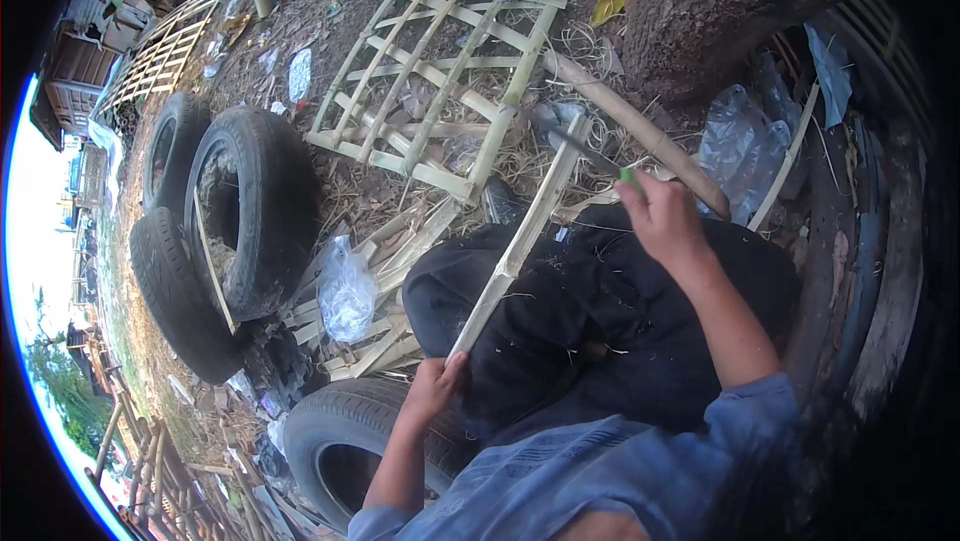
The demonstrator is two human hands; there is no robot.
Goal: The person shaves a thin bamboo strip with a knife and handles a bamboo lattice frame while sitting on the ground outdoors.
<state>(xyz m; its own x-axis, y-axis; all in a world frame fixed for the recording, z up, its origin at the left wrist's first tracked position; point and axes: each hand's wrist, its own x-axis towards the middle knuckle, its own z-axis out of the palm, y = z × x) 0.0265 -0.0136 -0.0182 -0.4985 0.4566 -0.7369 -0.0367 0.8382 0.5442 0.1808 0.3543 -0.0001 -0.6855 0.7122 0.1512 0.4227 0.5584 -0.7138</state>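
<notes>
My left hand (432, 389) is closed round the near end of a long split bamboo strip (512, 253), which slants up and away across my lap. In my right hand (662, 218) is a knife (598, 157) with a green handle; its dark blade reaches left to the strip's far end and seems to touch it. Past the strip lies a woven bamboo lattice panel (437, 74) on the littered ground. My fingers hide most of the knife's handle.
Several old tires (270, 211) stand to my left, and another tire (335, 441) lies close by my left forearm. More bamboo strips (385, 271) and a clear plastic bag (347, 291) lie beside my knee. A bamboo pole (640, 131) rests near the tree trunk (715, 16).
</notes>
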